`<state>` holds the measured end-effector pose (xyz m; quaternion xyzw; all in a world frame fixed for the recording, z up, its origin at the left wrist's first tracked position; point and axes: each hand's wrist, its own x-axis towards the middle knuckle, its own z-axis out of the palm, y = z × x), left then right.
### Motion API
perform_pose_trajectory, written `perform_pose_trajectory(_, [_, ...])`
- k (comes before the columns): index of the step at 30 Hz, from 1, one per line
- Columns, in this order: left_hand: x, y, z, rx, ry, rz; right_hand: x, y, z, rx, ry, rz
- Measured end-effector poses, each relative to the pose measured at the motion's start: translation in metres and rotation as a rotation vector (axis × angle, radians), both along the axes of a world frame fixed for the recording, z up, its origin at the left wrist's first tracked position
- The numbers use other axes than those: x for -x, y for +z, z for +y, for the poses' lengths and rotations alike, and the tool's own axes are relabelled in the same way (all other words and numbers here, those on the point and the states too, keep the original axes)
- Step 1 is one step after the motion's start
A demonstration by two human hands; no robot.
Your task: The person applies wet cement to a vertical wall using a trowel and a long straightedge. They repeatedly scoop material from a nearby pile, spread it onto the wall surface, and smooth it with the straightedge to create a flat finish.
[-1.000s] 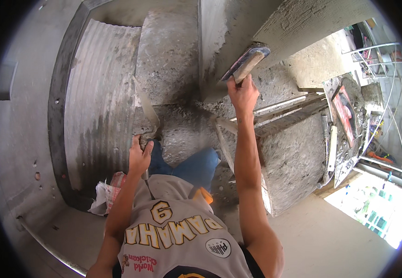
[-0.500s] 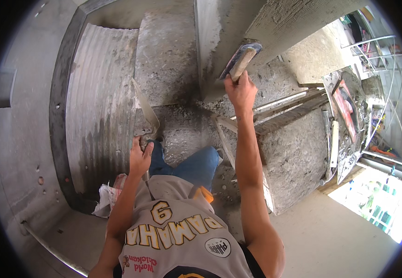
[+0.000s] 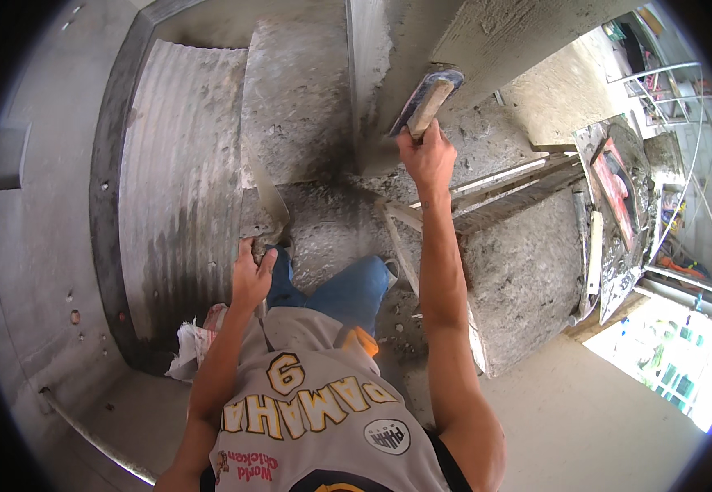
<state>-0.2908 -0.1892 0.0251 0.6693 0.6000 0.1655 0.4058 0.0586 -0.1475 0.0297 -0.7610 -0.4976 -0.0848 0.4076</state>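
Observation:
My right hand (image 3: 428, 168) is stretched forward and grips the wooden handle of a plastering float (image 3: 429, 102). The float lies against the grey plastered face of a column (image 3: 401, 49), close to its lower part. Lower and to the left, my left hand (image 3: 252, 277) is closed round the handle of a pointed trowel (image 3: 270, 199). Its blade sticks up and away from me above the rough floor, and much of its handle is hidden by my fingers.
Corrugated metal sheet (image 3: 179, 172) lies at the left beside a grey wall (image 3: 28, 271). A wooden frame (image 3: 528, 180) and a mortar-crusted board (image 3: 524, 283) stand close by my right arm. Farther right are a red-framed panel (image 3: 614, 189) and a bright opening (image 3: 659, 357).
The pointed trowel's blade has shifted slightly right and down, along with my left hand. The float stays at almost the same spot on the column.

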Motion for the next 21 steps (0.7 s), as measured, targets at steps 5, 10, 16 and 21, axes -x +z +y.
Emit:
perform_pose_trajectory(5, [0.001,-0.005,-0.001,-0.027,-0.014,-0.018,-0.004,-0.002,-0.001,0.006,0.015,-0.003])
perform_pose_trajectory(10, [-0.005,0.006,0.000,0.056,0.005,-0.045,-0.001,0.000,0.000,-0.005,0.039,0.030])
perform_pose_trajectory(16, [-0.002,-0.001,0.001,0.041,-0.004,-0.063,-0.001,0.000,0.000,0.013,0.038,0.047])
perform_pose_trajectory(21, [-0.004,0.005,0.002,0.066,-0.003,-0.063,-0.001,0.000,0.001,-0.007,0.043,0.030])
